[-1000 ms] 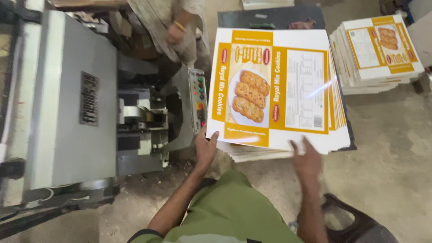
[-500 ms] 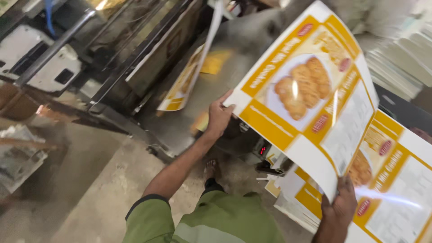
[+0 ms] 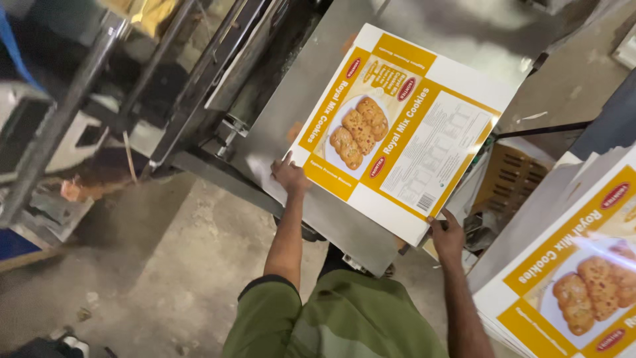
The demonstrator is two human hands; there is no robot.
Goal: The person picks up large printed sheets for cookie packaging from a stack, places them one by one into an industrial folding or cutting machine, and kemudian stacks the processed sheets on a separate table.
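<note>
Both our arms reach forward: our left hand (image 3: 289,176) clamps the near left corner of a yellow-and-white printed carton sheet (image 3: 397,129), our right hand (image 3: 447,237) pinches its lower right corner, holding it flat above the machine's grey metal surface (image 3: 291,99). A stack of matching sheets (image 3: 570,285) lies to our right.

Printed stack (image 3: 570,278) cut off right.

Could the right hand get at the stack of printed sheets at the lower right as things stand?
Probably yes, once freed: the right hand grips the held printed sheet by its corner, and the stack of printed sheets lies just beside it, with nothing between.
</note>
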